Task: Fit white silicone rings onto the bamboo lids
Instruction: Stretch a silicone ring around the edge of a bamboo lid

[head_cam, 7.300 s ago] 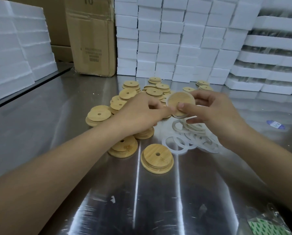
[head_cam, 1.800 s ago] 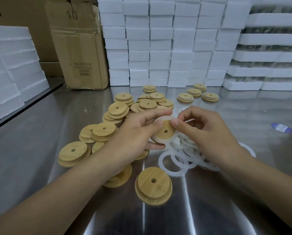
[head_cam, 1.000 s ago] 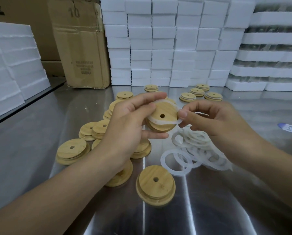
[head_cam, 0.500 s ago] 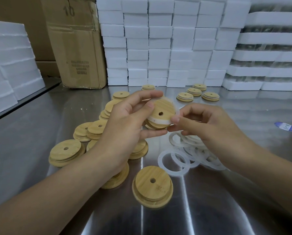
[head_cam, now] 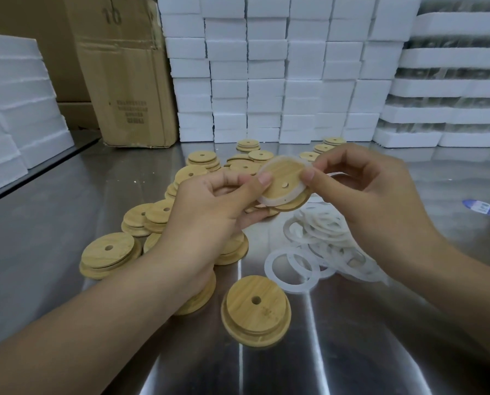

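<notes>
A bamboo lid (head_cam: 286, 173) is held tilted above the table (head_cam: 52, 212), between both hands. The left hand (head_cam: 209, 206) is clamped on its left edge, with the thumb on top and the fingers beneath. The right hand (head_cam: 366, 192) pinches the right edge. A white silicone ring (head_cam: 268, 200) is seen around the lid's rim. A heap of loose rings (head_cam: 323, 240) lies on the table beneath the right hand. To the left, further lids (head_cam: 109, 252) are piled, and a single lid (head_cam: 255, 306) lies nearest the viewer.

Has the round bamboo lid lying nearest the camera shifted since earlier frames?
No. The round bamboo lid still lies just beside the nearest loose white silicone ring, as before.
</notes>
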`<state>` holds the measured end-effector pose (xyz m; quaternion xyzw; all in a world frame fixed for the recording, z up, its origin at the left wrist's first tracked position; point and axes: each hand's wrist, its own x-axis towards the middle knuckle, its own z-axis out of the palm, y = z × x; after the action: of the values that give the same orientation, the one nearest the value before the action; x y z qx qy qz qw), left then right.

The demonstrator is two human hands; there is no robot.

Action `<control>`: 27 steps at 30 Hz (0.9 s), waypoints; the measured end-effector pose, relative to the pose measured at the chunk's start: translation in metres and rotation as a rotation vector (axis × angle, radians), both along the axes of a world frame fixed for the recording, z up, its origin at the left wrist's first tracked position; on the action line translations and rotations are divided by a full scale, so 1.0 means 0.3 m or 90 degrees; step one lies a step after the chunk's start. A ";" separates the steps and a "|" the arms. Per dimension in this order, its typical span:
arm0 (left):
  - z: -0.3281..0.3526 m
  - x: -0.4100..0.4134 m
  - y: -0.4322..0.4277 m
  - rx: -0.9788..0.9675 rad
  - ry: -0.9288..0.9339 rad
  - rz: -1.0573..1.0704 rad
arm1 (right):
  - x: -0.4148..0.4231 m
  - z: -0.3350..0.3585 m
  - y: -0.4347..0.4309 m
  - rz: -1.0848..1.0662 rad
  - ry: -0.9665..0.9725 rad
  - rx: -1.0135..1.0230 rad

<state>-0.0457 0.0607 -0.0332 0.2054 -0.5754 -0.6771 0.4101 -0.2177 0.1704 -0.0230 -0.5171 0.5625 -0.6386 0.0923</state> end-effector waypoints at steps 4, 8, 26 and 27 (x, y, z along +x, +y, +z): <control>0.002 0.004 -0.007 -0.014 -0.053 -0.012 | 0.002 -0.003 0.001 -0.010 -0.004 -0.003; 0.011 0.008 -0.005 -0.063 -0.066 -0.009 | -0.006 0.000 0.004 -0.001 0.028 0.032; 0.003 0.018 -0.024 0.013 0.014 -0.046 | -0.030 -0.004 0.001 0.081 0.009 0.159; 0.000 0.017 -0.024 0.013 0.015 -0.053 | -0.028 -0.005 0.000 0.074 0.012 0.154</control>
<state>-0.0405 0.0533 -0.0332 0.1777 -0.5716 -0.7019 0.3859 -0.2261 0.1704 -0.0244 -0.5397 0.6054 -0.5547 0.1858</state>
